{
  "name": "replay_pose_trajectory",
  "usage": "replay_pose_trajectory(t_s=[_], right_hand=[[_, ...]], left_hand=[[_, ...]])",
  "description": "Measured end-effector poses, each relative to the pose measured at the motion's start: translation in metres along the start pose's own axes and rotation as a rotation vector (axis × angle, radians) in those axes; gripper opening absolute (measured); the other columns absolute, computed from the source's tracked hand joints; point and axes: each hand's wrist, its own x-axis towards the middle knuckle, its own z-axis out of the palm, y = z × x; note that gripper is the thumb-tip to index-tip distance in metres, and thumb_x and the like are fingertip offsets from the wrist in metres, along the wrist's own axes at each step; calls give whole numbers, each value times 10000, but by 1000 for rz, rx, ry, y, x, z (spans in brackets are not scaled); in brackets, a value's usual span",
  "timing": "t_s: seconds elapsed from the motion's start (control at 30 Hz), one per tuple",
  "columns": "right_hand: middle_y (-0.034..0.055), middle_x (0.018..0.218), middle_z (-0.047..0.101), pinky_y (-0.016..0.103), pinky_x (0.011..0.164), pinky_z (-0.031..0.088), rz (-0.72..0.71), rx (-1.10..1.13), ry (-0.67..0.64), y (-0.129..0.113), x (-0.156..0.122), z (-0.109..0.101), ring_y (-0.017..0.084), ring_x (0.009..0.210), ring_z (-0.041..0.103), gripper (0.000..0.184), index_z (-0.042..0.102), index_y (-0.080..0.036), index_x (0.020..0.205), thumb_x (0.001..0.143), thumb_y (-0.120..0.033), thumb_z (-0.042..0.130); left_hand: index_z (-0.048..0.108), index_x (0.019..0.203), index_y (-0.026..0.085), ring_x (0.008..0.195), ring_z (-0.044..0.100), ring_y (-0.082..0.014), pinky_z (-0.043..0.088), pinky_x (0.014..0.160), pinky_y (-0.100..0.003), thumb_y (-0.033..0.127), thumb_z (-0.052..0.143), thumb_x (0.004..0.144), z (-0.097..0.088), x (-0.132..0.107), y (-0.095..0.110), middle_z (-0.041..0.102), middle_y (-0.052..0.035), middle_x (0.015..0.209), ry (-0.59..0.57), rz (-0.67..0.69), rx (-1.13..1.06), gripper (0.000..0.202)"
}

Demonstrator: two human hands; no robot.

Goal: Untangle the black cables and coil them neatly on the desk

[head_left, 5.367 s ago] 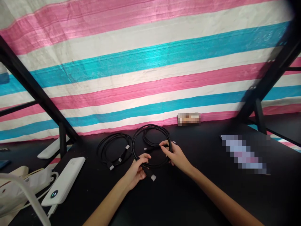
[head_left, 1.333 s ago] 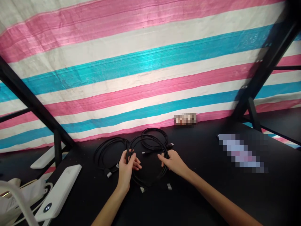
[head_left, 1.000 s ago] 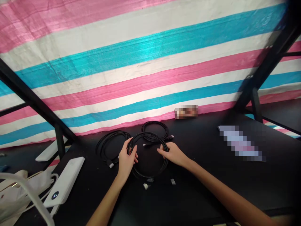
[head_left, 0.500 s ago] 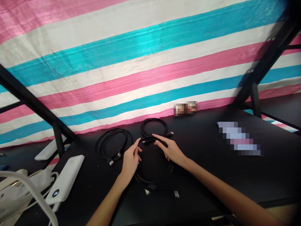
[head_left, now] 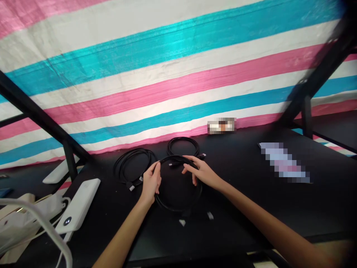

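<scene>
A black cable coil (head_left: 173,203) lies on the black table (head_left: 240,201), its two pale plug ends (head_left: 195,219) trailing at the near side. My left hand (head_left: 152,181) grips the coil's left side with fingers curled round the strands. My right hand (head_left: 200,172) holds the coil's upper right side, fingers bent over it. A second black coil (head_left: 133,168) lies to the left, and a smaller third coil (head_left: 182,146) lies behind, near the striped sheet.
A white power bank (head_left: 79,203) with a lit display sits at the left edge, with white cords and a white bar near it. Black frame posts (head_left: 67,158) rise at left and right. A striped pink, white and cyan sheet (head_left: 178,74) backs the table. Blurred items lie right.
Both hands have kept shaping the middle coil: it was laid flat and shifted nearer, its plug ends moved to the near side. My hands slid from its top to its sides.
</scene>
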Motion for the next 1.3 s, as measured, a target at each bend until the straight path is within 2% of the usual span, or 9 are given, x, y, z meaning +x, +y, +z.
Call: replay_pose_trajectory(t_s=[0.2, 0.37, 0.5, 0.6, 0.7, 0.9, 1.03, 1.13, 1.3], right_hand=[[35, 707, 673, 179, 352, 437, 100, -135, -103, 7, -2, -1, 134, 524, 616, 519, 534, -168, 1194, 787, -489, 571], [21, 551, 655, 224, 419, 413, 61, -399, -171, 4, -5, -4, 150, 456, 592, 557, 629, -133, 1067, 741, -581, 572], [14, 626, 687, 249, 575, 420, -17, -584, -222, 2, -6, -7, 193, 620, 636, 680, 636, -169, 1128, 606, -601, 683], [25, 779, 708, 257, 618, 401, -78, -644, -245, 2, -7, -8, 219, 742, 640, 672, 661, -231, 1108, 547, -596, 721], [30, 880, 709, 263, 635, 395, -96, -650, -231, 0, -8, -9, 222, 798, 634, 524, 704, -265, 1020, 606, -586, 690], [9, 732, 696, 233, 571, 389, -152, -508, -220, -5, -8, -9, 162, 666, 602, 269, 738, -237, 745, 656, -488, 697], [4, 570, 606, 216, 453, 373, -51, -216, -211, -6, -7, -6, 109, 464, 522, 357, 691, -164, 769, 608, -480, 734], [-35, 525, 532, 205, 441, 354, 29, -50, -139, -9, -5, -3, 83, 438, 471, 372, 620, -155, 798, 606, -449, 744], [-43, 601, 468, 235, 505, 366, -35, -117, 15, -7, -4, -1, 91, 511, 438, 338, 612, -171, 938, 710, -416, 660]], left_hand=[[550, 1085, 125, 258, 234, -34, 181, 245, -142, 540, 583, 747, -6, 5, 2, 295, 135, 386, 256, 93, -76, 536], [551, 980, 153, 256, 255, -40, 203, 248, -152, 518, 575, 765, -9, 10, -2, 308, 133, 388, 348, 145, -112, 424], [521, 904, 171, 261, 258, -37, 199, 249, -155, 497, 583, 770, -14, 12, -1, 314, 131, 412, 386, 190, -180, 357], [494, 819, 183, 271, 257, -28, 195, 252, -150, 495, 593, 765, -17, 14, 1, 310, 127, 432, 378, 215, -193, 331], [494, 796, 184, 268, 241, -26, 175, 250, -149, 491, 608, 753, -18, 15, 3, 312, 128, 420, 357, 192, -192, 331], [561, 948, 147, 247, 227, -26, 158, 248, -143, 489, 635, 728, -21, 18, 3, 317, 135, 374, 295, 129, -179, 413], [568, 945, 142, 246, 219, -29, 152, 244, -141, 471, 657, 714, -24, 18, 4, 312, 136, 360, 204, 74, -184, 412], [570, 929, 143, 255, 231, -29, 160, 255, -141, 466, 648, 728, -23, 17, 3, 308, 133, 366, 133, 39, -186, 389], [569, 958, 132, 275, 249, -24, 169, 288, -140, 447, 617, 771, -15, 12, 1, 299, 128, 381, 77, 79, -148, 369]])
